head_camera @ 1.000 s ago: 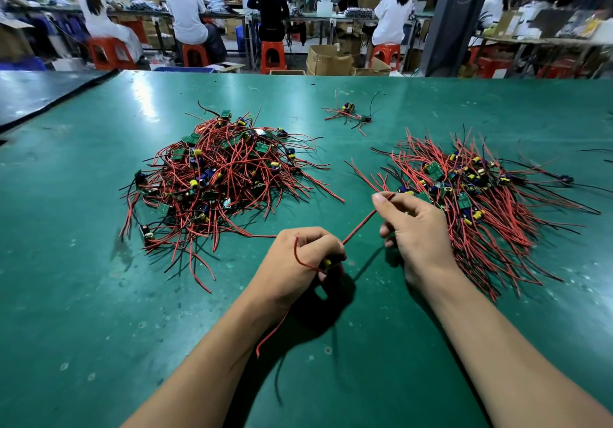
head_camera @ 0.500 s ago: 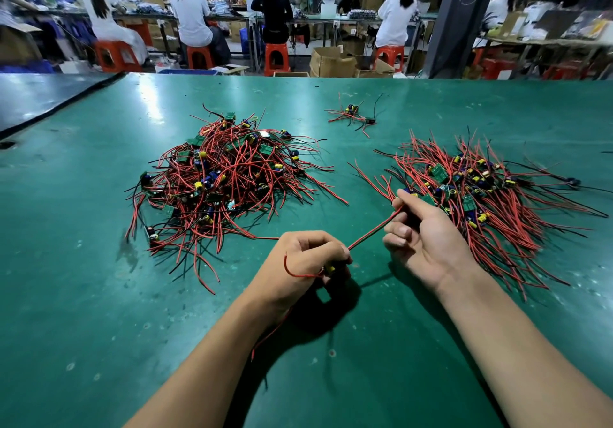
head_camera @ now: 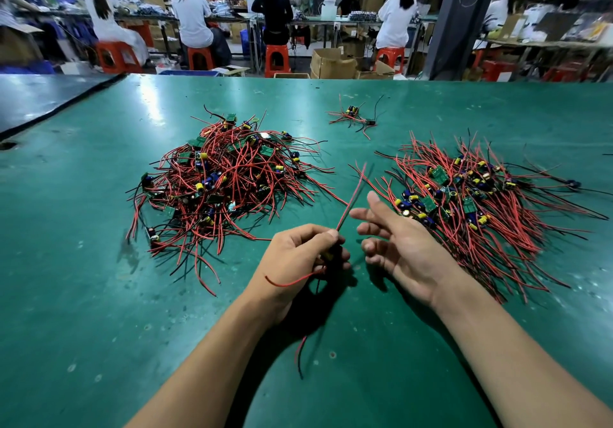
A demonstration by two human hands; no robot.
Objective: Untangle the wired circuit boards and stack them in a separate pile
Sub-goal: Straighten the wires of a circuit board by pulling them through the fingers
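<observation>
A tangled heap of small green circuit boards with red and black wires [head_camera: 225, 185] lies at the left of the green table [head_camera: 83, 295]. A second, combed-out pile of wired boards [head_camera: 471, 202] lies at the right. My left hand [head_camera: 298, 258] grips one wired circuit board [head_camera: 351, 198] above the table; its straight red wires stick up and away, and a curled red wire hangs below the fist. My right hand [head_camera: 401, 245] hovers just right of it, palm up, fingers spread and relaxed, holding nothing.
A small loose cluster of wired boards [head_camera: 355, 116] lies farther back on the table. A darker table [head_camera: 39, 99] adjoins at the far left. Beyond the far edge, people sit on orange stools [head_camera: 277, 59] at benches, with cardboard boxes [head_camera: 331, 62] on the floor.
My right hand has let go of the red wires it pinched and opened, drawing back toward my left hand. The wires now stand free, held only by my left hand.
</observation>
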